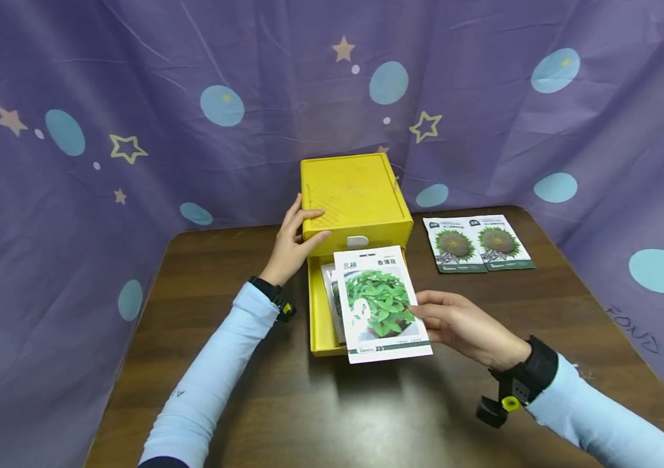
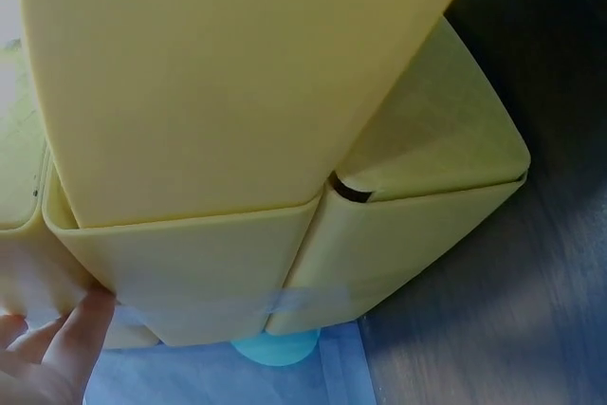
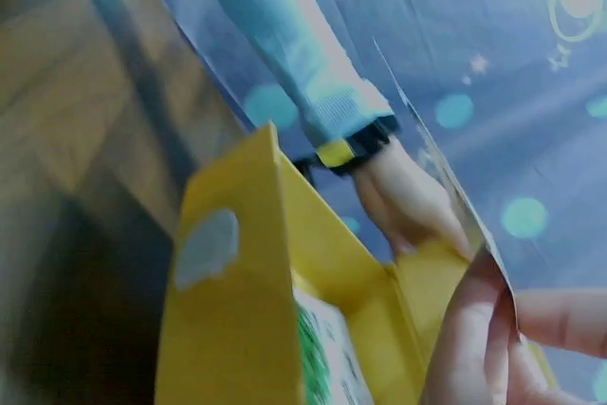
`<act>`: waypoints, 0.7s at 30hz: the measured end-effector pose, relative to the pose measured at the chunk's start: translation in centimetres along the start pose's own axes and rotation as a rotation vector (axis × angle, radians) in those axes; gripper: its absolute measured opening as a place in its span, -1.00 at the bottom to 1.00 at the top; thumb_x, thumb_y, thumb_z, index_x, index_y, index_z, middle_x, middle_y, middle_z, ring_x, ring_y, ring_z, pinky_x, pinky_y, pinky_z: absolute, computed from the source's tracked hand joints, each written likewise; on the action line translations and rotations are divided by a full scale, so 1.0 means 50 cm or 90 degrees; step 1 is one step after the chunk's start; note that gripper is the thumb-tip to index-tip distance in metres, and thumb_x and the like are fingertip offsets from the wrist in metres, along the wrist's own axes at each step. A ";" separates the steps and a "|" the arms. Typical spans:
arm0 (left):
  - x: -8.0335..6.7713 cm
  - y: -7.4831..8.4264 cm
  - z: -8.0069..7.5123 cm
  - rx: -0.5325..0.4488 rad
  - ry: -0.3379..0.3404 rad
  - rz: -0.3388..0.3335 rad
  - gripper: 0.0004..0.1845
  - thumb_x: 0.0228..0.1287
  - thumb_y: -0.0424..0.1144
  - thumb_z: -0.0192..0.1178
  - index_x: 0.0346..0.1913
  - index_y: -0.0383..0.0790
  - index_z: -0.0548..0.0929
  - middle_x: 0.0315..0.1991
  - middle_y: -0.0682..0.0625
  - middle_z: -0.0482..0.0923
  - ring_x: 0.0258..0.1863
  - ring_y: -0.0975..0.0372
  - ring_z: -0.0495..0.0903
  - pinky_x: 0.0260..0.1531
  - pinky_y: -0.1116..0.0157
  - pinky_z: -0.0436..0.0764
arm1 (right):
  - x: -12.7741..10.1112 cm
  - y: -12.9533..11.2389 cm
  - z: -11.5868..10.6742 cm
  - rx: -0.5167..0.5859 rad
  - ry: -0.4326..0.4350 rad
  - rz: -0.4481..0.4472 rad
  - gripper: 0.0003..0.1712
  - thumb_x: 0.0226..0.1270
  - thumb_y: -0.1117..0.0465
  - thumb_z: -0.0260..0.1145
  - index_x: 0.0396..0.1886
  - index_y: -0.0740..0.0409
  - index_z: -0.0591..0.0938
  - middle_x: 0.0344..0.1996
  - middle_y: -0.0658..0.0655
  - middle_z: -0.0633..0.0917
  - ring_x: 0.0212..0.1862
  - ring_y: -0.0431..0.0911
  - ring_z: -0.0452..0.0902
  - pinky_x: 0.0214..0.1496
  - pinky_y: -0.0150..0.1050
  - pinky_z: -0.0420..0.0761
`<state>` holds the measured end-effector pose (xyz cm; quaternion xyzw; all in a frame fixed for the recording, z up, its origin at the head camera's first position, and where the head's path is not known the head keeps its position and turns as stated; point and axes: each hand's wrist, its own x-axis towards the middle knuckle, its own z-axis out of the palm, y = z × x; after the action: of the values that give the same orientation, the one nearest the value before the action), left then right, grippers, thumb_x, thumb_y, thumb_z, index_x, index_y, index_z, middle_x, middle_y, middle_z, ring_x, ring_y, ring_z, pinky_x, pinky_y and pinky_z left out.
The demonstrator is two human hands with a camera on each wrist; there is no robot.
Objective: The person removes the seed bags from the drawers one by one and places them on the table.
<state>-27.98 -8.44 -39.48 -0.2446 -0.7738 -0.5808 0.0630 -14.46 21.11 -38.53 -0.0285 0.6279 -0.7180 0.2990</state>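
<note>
A yellow box (image 1: 355, 192) stands at the back of the brown table (image 1: 238, 390), its drawer (image 1: 316, 305) pulled out toward me. My left hand (image 1: 293, 244) holds the box's front left corner, fingers on the lid and thumb on the front; a fingertip (image 2: 81, 324) touches the box's wall (image 2: 237, 92). My right hand (image 1: 460, 325) pinches the right edge of a seed packet (image 1: 381, 302) printed with green leaves, holding it flat over the drawer. Another packet (image 1: 330, 279) lies inside the drawer. In the right wrist view my fingers (image 3: 474, 339) grip the packet's edge beside the drawer (image 3: 237, 310).
Two sunflower seed packets (image 1: 478, 244) lie side by side on the table to the right of the box. A purple cloth with stars and dots (image 1: 133, 97) hangs close behind and on both sides of the table.
</note>
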 end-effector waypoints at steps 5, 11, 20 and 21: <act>-0.004 0.002 -0.011 0.008 0.008 0.004 -0.57 0.26 -0.31 0.19 0.18 -0.28 0.44 0.47 -0.03 -0.25 0.41 0.02 -0.09 0.10 -0.06 0.35 | -0.051 -0.010 -0.052 -0.065 0.078 -0.022 -0.60 0.40 0.08 0.11 0.04 0.30 0.38 -0.39 0.03 0.46 -0.40 -0.18 0.40 -0.39 -0.24 0.42; -0.002 -0.001 -0.016 0.013 0.008 0.010 -0.57 0.27 -0.31 0.18 0.18 -0.29 0.43 0.47 -0.05 -0.26 0.41 0.02 -0.10 0.09 -0.09 0.34 | -0.082 0.002 -0.194 -0.178 0.214 -0.010 -0.38 0.39 -0.05 0.09 0.21 0.34 0.29 -0.44 -0.07 0.37 -0.57 -0.23 0.26 -0.52 -0.19 0.27; -0.003 -0.003 -0.001 0.010 -0.004 0.008 -0.58 0.27 -0.30 0.18 0.19 -0.25 0.44 0.47 -0.05 -0.26 0.41 0.00 -0.11 0.08 -0.04 0.38 | -0.124 0.130 -0.439 -0.338 0.283 0.104 -0.14 0.44 -0.11 -0.04 0.31 0.59 0.05 -0.15 -0.01 0.45 -0.27 -0.45 0.39 -0.23 -0.34 0.52; -0.002 -0.004 0.001 0.010 -0.004 0.009 -0.58 0.27 -0.30 0.18 0.19 -0.26 0.44 0.47 -0.05 -0.26 0.41 0.00 -0.11 0.08 -0.04 0.38 | -0.131 0.141 -0.454 -0.353 0.290 0.119 -0.15 0.44 -0.10 -0.04 0.30 0.60 0.07 -0.23 -0.01 0.45 -0.34 -0.42 0.36 -0.30 -0.33 0.50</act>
<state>-27.96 -8.47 -39.72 -0.2516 -0.7770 -0.5731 0.0665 -15.79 44.02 -47.58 0.1096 0.8491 -0.4780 0.1964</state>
